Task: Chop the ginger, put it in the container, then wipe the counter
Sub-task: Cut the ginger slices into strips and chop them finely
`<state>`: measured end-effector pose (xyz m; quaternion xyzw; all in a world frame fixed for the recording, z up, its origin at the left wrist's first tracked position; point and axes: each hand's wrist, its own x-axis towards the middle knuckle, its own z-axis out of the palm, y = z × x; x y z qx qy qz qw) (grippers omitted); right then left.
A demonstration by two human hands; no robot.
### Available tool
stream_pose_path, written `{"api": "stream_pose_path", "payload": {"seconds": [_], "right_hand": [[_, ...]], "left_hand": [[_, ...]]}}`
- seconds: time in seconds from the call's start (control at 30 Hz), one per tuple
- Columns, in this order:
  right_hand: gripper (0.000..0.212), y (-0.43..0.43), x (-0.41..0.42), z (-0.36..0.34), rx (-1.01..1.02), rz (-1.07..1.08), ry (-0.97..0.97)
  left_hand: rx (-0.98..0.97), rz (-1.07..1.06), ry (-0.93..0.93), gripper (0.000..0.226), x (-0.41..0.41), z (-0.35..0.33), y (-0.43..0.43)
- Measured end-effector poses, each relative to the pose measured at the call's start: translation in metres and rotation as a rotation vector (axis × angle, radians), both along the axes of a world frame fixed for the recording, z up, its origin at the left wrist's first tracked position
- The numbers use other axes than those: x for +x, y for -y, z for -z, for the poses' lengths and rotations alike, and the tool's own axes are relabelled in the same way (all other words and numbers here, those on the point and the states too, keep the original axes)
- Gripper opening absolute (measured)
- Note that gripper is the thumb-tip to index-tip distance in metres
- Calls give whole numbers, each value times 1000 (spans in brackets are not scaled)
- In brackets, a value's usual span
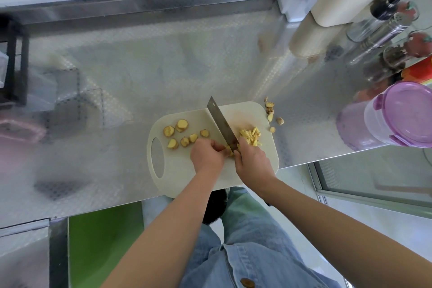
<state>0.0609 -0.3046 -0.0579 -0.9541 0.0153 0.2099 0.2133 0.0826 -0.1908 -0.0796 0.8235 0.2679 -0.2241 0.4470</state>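
The chopping step was in hand. On the white cutting board (pixel 177 170) the knife (pixel 221 121) stood edge-down, its blade running away from the person, with a piece of ginger (pixel 228 148) pinned just to its left. The left hand (pixel 207 155) had its fingers curled down onto that piece, holding it against the board right beside the blade. The right hand (pixel 253 161) was wrapped round the knife's handle, which the hand itself hid. The two hands sat close together, almost touching, near the middle of the board.

To the right of the blade lay a small pile of cut strips (pixel 251 135). To the left, several round slices (pixel 182 125) lay uncut, spread between the blade and the board's handle hole. A few knobbly trimmings (pixel 271 112) lay on the steel counter (pixel 163 65), just off the board's far right corner. The container (pixel 385 121) with the purple lid stood well to the right near the counter edge, apparently with its lid on.

I judged the task to be at an early stage: most slices were uncut, nothing had gone into the container, and no wiping was done. The next move called for short cuts through the held piece, left fingertips tucked back from the edge, then another slice drawn in from the left
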Motion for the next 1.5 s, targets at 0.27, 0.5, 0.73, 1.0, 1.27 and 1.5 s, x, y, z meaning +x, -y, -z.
{"api": "stream_pose_path", "payload": {"seconds": [0.27, 0.5, 0.73, 1.0, 1.27, 1.5], "right_hand": [[20, 1, 13, 1, 126, 117, 80], [37, 10, 0, -5, 57, -11, 34], [28, 13, -6, -3, 44, -10, 53], [14, 8, -5, -5, -6, -32, 8], [19, -2, -2, 1, 21, 31, 16], [21, 0, 10, -1, 112, 84, 81]], "left_hand": [[-23, -39, 7, 12, -3, -1, -1], [-36, -55, 13, 16, -3, 0, 0], [-50, -59, 6, 20, -2, 1, -1], [-68, -59, -3, 16, -1, 0, -2], [-33, -19, 7, 10, -2, 0, -2], [0, -18, -4, 7, -2, -4, -2]]}}
